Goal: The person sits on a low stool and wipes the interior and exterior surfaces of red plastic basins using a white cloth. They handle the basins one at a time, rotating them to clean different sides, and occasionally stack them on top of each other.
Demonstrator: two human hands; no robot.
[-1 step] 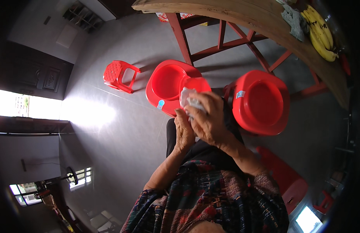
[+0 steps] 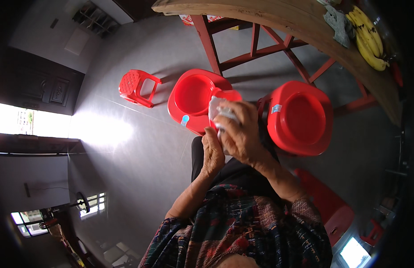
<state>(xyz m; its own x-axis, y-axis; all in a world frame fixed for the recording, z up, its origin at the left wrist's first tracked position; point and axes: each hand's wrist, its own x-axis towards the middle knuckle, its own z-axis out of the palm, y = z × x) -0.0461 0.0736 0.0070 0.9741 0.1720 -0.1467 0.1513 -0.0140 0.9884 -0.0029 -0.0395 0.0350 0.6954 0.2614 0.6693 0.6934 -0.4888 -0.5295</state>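
— What do the hands have?

— The right hand (image 2: 240, 131) is curled tight around a white crumpled wad (image 2: 218, 111), cloth or paper, I can't say which. The wad sits over the near edge of the left red seat (image 2: 193, 96), touching it or just above it. The left hand (image 2: 212, 154) stands just below that edge, fingers up against the right one. Whether it grips anything I cannot tell.

— Anything just changed?

— Nothing I can read. Both hands show sharp, with no smear of motion, and the wad is bunched, not spread out.

— What surrounds that seat?

— A second red seat (image 2: 300, 118) stands just to its right, apart from it, with the right wrist crossing the gap. Beyond the left seat rise the red legs of a wooden tabletop (image 2: 278, 20), which carries bananas (image 2: 367, 38) and a grey rag (image 2: 338, 22). A small red stool (image 2: 134, 87) stands well to the left.

— Room to move?

— The grey floor (image 2: 140, 147) lies open to the left of the seat. To the right and beyond it is tight, between the second seat and the table legs. The person's lap closes the near side.
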